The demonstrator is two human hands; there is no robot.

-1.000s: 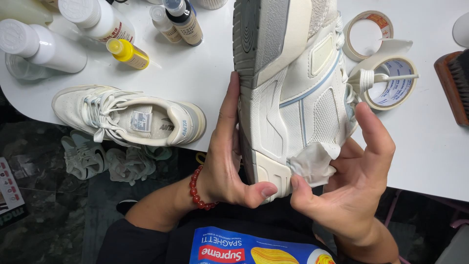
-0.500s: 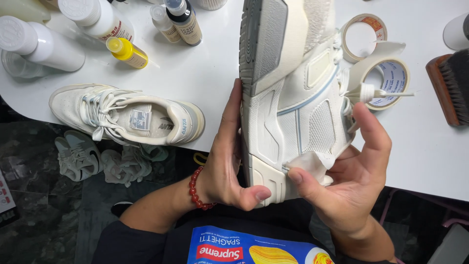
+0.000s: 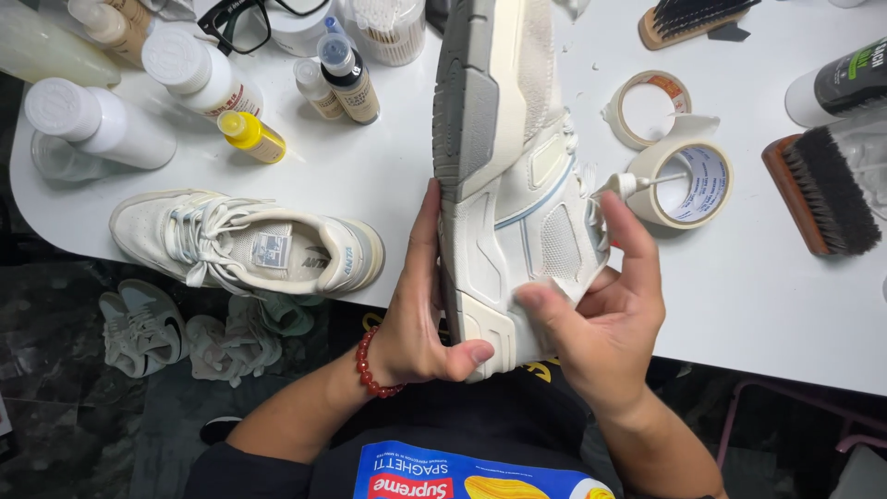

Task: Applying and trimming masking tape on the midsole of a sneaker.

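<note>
Currently you are in the wiping step: your left hand [image 3: 420, 319] is clamped around the sole edge and heel of the white sneaker [image 3: 517, 185], holding it on its side above the near edge of the tabletop [image 3: 739, 305], while your right hand [image 3: 601, 323] pinches a small white wipe [image 3: 554, 291] against the shoe's side panel near the heel. Judging from this grip, the next move calls for steady pressure from the right fingertips along the panel, with the left hand keeping the shoe from twisting. Count of items on the tabletop: one second sneaker [image 3: 245, 245] lying to the left; two rolls of tape [image 3: 684, 180]; two brushes, one at the right edge [image 3: 822, 189]; one small yellow bottle [image 3: 251, 137]; at least six other bottles, some cut off by the frame; one pair of black glasses [image 3: 245, 20]. Crumpled cloths [image 3: 236, 337] lie on the floor below.
</note>
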